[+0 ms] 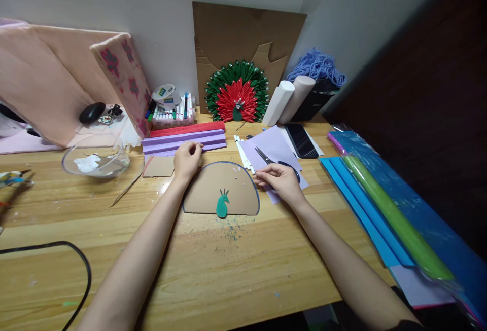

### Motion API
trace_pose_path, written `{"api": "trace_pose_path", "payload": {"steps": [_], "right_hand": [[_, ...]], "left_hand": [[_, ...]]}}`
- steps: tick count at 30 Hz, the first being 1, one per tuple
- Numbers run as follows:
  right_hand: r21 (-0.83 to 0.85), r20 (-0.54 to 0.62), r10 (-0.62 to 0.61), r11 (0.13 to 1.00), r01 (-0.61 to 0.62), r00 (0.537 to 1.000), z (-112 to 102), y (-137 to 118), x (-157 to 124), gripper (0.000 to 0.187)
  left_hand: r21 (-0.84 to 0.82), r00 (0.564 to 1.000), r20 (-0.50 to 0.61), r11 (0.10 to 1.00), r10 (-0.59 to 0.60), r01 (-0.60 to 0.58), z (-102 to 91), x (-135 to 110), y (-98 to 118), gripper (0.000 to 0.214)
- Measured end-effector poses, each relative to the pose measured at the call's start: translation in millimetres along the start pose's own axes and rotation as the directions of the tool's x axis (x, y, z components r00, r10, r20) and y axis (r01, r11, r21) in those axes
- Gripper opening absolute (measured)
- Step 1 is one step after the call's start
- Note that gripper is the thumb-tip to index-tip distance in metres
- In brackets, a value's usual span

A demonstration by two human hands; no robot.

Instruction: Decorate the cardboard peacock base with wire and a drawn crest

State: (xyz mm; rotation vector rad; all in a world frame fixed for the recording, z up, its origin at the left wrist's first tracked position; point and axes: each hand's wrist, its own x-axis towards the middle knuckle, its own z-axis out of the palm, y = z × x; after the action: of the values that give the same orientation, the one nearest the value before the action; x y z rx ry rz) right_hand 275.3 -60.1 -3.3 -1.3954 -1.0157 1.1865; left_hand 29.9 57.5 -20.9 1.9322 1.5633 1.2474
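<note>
A half-round piece of cardboard [205, 189] with a blue edge lies on the table between my hands. On its lower middle sits a green bird-shaped cutout [221, 206], and tiny pale paper bits are scattered at its upper right. My left hand [187, 162] is closed at the cardboard's upper left edge, its fingertips against the folded purple paper [167, 141]; what it pinches, if anything, is hidden. Right of the cardboard, my right hand [280, 180] has its fingertips pinched together, over the dark-handled scissors [265, 155] and a lilac sheet [279, 141]. Whatever lies in that pinch is too small to name.
White marker pens [242, 153] and a phone [301, 141] lie at the right. Behind stands a red-and-green peacock craft [236, 93] before a cardboard sheet [247, 27]. A clear bowl [95, 161] is left, a black cable [85, 265] front left, coloured rolls [391, 214] at right.
</note>
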Motion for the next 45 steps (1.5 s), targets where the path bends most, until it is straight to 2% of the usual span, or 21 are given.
{"api": "trace_pose_path", "payload": {"steps": [5,8,14,23,33,41,45], "right_hand": [[-0.183,-0.033,-0.128,0.976,0.12,0.991,-1.0,-3.6,-1.1,0.019],[-0.233,-0.027,-0.181,0.957,0.17,0.983,-1.8,-5.3,-1.0,0.019],[-0.154,-0.039,-0.114,0.982,0.106,0.993,-1.1,-3.5,-0.8,0.025],[-0.093,-0.029,-0.187,0.979,0.184,0.982,-0.7,-3.4,-1.7,0.02],[-0.102,-0.039,-0.16,0.983,0.155,0.986,-0.9,-4.6,-3.7,0.022],[-0.208,-0.023,-0.179,0.963,0.17,0.984,-1.0,-4.1,-2.8,0.026],[-0.141,-0.022,-0.126,0.983,0.122,0.992,0.6,-3.4,-2.0,0.024]], "left_hand": [[0.014,1.0,0.002,1.0,0.003,-0.003,0.1,-0.1,-0.5,0.025],[0.008,1.0,-0.002,1.0,0.012,-0.012,0.2,-0.2,-0.9,0.025],[0.019,1.0,0.007,1.0,-0.003,0.003,0.0,0.2,0.1,0.025],[0.0,1.0,0.006,1.0,0.002,-0.002,-0.4,-0.9,0.3,0.026],[0.01,1.0,0.007,1.0,-0.003,0.003,-0.6,-0.4,-0.3,0.026],[0.012,1.0,0.01,1.0,-0.007,0.007,-1.3,-1.0,0.2,0.026],[0.019,1.0,0.006,1.0,0.0,0.0,-0.8,-1.3,-0.5,0.026]]}}
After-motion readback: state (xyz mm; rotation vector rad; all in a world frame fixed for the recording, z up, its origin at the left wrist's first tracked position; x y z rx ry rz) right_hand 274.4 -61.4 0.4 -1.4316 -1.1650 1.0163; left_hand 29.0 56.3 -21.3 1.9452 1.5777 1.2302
